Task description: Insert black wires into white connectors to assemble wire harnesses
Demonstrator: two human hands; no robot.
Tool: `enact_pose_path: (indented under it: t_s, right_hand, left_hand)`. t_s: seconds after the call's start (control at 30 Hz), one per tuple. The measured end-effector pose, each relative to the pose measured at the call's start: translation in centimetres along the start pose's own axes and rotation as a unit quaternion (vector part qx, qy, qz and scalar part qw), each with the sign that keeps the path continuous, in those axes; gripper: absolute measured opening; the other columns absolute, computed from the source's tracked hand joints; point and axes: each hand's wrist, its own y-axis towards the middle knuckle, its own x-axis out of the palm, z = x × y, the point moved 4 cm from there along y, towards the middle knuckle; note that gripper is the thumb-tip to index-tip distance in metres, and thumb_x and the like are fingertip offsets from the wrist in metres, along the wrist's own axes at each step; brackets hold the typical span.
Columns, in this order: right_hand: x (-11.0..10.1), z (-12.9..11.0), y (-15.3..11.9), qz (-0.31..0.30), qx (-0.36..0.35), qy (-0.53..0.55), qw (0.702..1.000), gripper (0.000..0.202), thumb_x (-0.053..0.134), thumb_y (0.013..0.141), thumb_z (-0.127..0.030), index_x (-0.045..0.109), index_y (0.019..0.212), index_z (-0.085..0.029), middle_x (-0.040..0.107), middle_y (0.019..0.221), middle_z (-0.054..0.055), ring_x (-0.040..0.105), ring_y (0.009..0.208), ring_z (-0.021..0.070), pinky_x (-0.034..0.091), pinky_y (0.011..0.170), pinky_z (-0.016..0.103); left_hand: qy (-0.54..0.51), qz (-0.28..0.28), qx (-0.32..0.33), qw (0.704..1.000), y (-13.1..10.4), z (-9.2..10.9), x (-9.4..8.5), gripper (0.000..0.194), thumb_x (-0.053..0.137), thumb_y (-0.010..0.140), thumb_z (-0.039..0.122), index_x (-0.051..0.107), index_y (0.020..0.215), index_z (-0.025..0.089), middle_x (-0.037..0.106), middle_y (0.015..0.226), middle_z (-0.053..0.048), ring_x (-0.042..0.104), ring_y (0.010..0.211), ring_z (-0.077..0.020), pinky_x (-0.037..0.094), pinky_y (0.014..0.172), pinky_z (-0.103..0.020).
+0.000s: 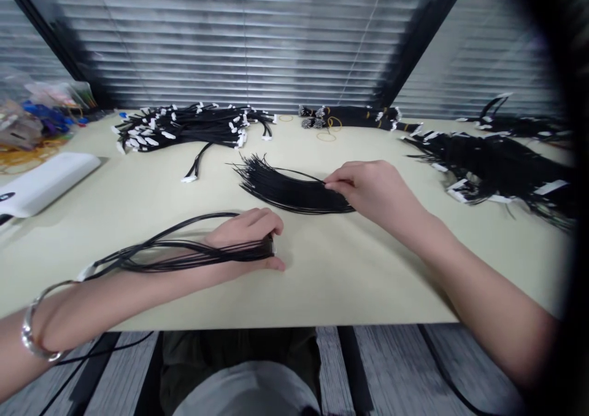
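Note:
My left hand (pixel 251 232) is closed round the end of a looped black cable harness (pixel 184 253), whose wires trail back over my left forearm to a white connector (pixel 86 272) near the wrist. A pale connector edge shows between thumb and fingers. My right hand (pixel 363 186) pinches a single black wire at the upper right of a fanned bundle of loose black wires (pixel 289 189) lying on the table. The right end of that bundle is partly hidden by my right hand.
Finished-looking cables with white connectors (pixel 184 127) are piled at the back left, banded black bundles (pixel 359 117) at the back centre, more cables (pixel 497 164) at right. A white device (pixel 50 183) and plastic bags (pixel 46 112) lie left. The table's front edge (pixel 294 326) is near.

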Motion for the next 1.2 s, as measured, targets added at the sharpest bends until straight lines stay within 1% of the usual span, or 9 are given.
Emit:
enact_pose_path:
  t_s: [0.07, 0.1, 0.2, 0.3, 0.37, 0.53, 0.8, 1.07, 1.2]
  right_hand:
    - [0.3, 0.1, 0.1, -0.007, 0.05, 0.108, 0.993, 0.013, 0.056, 0.082, -0.025, 0.068, 0.079, -0.021, 0.068, 0.073, 0.002, 0.061, 0.063, 0.0157, 0.047, 0.062, 0.029]
    - [0.6, 0.0, 0.2, -0.015, 0.079, 0.181, 0.98, 0.012, 0.058, 0.081, -0.028, 0.067, 0.079, -0.02, 0.067, 0.07, 0.002, 0.06, 0.058, 0.0141, 0.047, 0.058, 0.028]
    - [1.8, -1.5, 0.0, -0.052, 0.134, 0.391, 0.909, 0.015, 0.061, 0.079, -0.033, 0.061, 0.081, -0.018, 0.065, 0.068, 0.002, 0.059, 0.055, 0.0111, 0.049, 0.053, 0.024]
    - [2.8, -3.9, -0.4, -0.071, 0.125, 0.502, 0.852, 0.017, 0.062, 0.079, -0.032, 0.056, 0.08, -0.017, 0.065, 0.071, 0.002, 0.061, 0.062, 0.0109, 0.052, 0.059, 0.023]
    - [3.1, -5.3, -0.8, -0.067, 0.106, 0.531, 0.838, 0.016, 0.062, 0.08, -0.031, 0.054, 0.08, -0.017, 0.064, 0.07, 0.001, 0.062, 0.063, 0.0108, 0.052, 0.06, 0.023]
    - [3.6, -6.8, -1.7, -0.038, 0.075, 0.526, 0.846, 0.014, 0.061, 0.081, -0.027, 0.052, 0.079, -0.017, 0.062, 0.067, 0.0, 0.061, 0.06, 0.0099, 0.052, 0.058, 0.022]
    - [4.2, -7.1, -2.3, -0.016, 0.06, 0.486, 0.872, 0.012, 0.06, 0.082, -0.027, 0.052, 0.079, -0.018, 0.062, 0.068, -0.001, 0.061, 0.061, 0.0101, 0.051, 0.06, 0.023]
    - [4.0, -7.0, -2.4, -0.002, 0.033, 0.456, 0.889, 0.012, 0.06, 0.082, -0.026, 0.052, 0.079, -0.019, 0.061, 0.069, -0.002, 0.06, 0.06, 0.0096, 0.051, 0.059, 0.022]
    - [3.8, -7.1, -2.5, 0.019, 0.013, 0.438, 0.899, 0.012, 0.061, 0.081, -0.026, 0.053, 0.079, -0.018, 0.062, 0.069, -0.002, 0.06, 0.059, 0.009, 0.051, 0.058, 0.021]
  left_hand:
    - [-0.021, -0.012, -0.055, 0.998, -0.1, 0.3, -0.2, 0.037, 0.071, 0.066, 0.034, 0.043, 0.088, 0.023, 0.052, 0.089, 0.003, 0.05, 0.08, -0.0171, 0.038, 0.066, -0.027]
    - [-0.031, -0.017, -0.071, 0.997, -0.1, 0.5, -0.3, 0.037, 0.07, 0.066, 0.035, 0.042, 0.087, 0.023, 0.052, 0.089, 0.003, 0.05, 0.08, -0.0174, 0.038, 0.066, -0.028]
    - [-0.056, -0.023, -0.092, 0.994, -0.2, 0.7, -0.4, 0.036, 0.068, 0.067, 0.035, 0.04, 0.086, 0.023, 0.051, 0.086, 0.003, 0.049, 0.08, -0.0178, 0.037, 0.065, -0.028]
    - [-0.076, -0.024, -0.092, 0.993, -0.1, 0.7, -0.3, 0.038, 0.069, 0.066, 0.034, 0.038, 0.084, 0.023, 0.05, 0.084, 0.004, 0.049, 0.078, -0.0178, 0.037, 0.065, -0.028]
    - [-0.084, -0.022, -0.09, 0.992, -0.1, 0.7, -0.3, 0.04, 0.07, 0.064, 0.033, 0.037, 0.084, 0.023, 0.051, 0.084, 0.004, 0.049, 0.077, -0.0176, 0.037, 0.065, -0.028]
    - [-0.087, -0.016, -0.099, 0.991, -0.1, 0.5, -0.4, 0.043, 0.071, 0.063, 0.032, 0.034, 0.084, 0.024, 0.05, 0.083, 0.004, 0.05, 0.075, -0.0175, 0.037, 0.063, -0.028]
    - [-0.082, 0.009, -0.093, 0.992, 0.0, 0.6, -0.2, 0.046, 0.071, 0.063, 0.032, 0.029, 0.081, 0.025, 0.05, 0.081, 0.005, 0.047, 0.07, -0.0163, 0.036, 0.058, -0.027]
    - [-0.084, 0.001, -0.117, 0.99, -0.2, 0.5, -0.4, 0.047, 0.071, 0.063, 0.033, 0.029, 0.082, 0.025, 0.049, 0.082, 0.006, 0.048, 0.071, -0.0156, 0.037, 0.059, -0.026]
    - [-0.075, -0.002, -0.12, 0.99, -0.2, 0.7, -0.3, 0.046, 0.071, 0.063, 0.033, 0.03, 0.083, 0.025, 0.05, 0.085, 0.006, 0.05, 0.073, -0.016, 0.037, 0.059, -0.026]
